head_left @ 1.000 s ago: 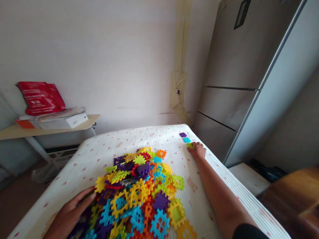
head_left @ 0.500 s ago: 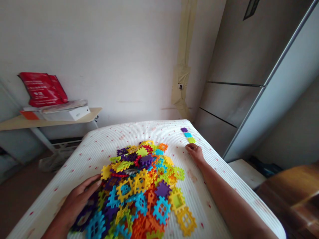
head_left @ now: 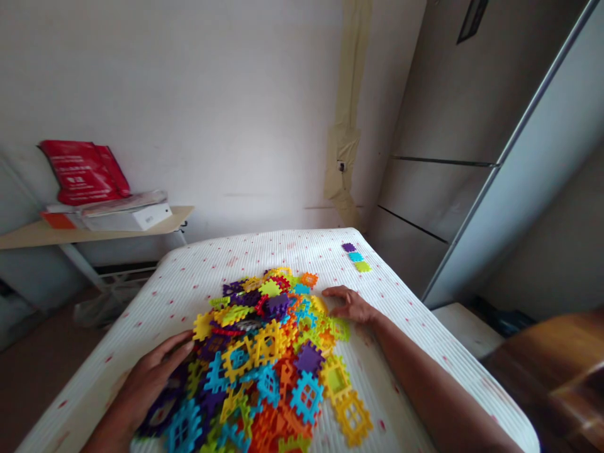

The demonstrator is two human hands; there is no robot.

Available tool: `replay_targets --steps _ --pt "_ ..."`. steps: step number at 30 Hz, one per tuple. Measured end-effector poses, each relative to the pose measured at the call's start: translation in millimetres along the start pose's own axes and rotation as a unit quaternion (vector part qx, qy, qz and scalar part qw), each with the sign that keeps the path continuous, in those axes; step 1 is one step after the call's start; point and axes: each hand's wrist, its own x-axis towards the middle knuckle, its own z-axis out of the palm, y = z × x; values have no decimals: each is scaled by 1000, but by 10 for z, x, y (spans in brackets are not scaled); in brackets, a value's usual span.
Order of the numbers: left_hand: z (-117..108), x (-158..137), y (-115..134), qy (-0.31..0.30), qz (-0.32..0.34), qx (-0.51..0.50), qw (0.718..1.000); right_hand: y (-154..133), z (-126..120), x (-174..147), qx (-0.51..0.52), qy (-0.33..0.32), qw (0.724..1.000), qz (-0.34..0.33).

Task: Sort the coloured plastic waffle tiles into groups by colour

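Observation:
A heap of colourful plastic interlocking tiles (head_left: 268,340) with toothed edges covers the near middle of the bed-like surface (head_left: 226,251). My left hand (head_left: 158,371) rests at the heap's left side, fingers stretched out, its fingertips by a yellow tile (head_left: 202,327). Over the right edge of the heap, my right hand (head_left: 349,305) is open with thumb and fingers apart, close to a rounded yellow piece (head_left: 319,306). Farther back on the right, a purple tile (head_left: 348,247), a blue tile (head_left: 355,257) and a green tile (head_left: 363,267) lie in a row.
A side table (head_left: 177,217) at left holds a white box (head_left: 146,216) and a red bag (head_left: 82,173). A tall grey cabinet (head_left: 434,189) stands right of the bed. Beyond the bed's far edge is a wall with a taped cable and socket (head_left: 341,166).
My right hand has moved left and nearer, from beside the green tile to the heap's right edge, and its fingers have spread. My left hand stays almost where it was.

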Motion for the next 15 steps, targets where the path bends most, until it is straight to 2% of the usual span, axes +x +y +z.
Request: replay_targets --steps 8,15 --pt "10 -27 32 -1 -21 -9 1000 -100 52 16 -72 -9 997 -30" --pt "-2 -26 36 -8 -24 -21 999 -140 63 13 -101 -4 995 -15"
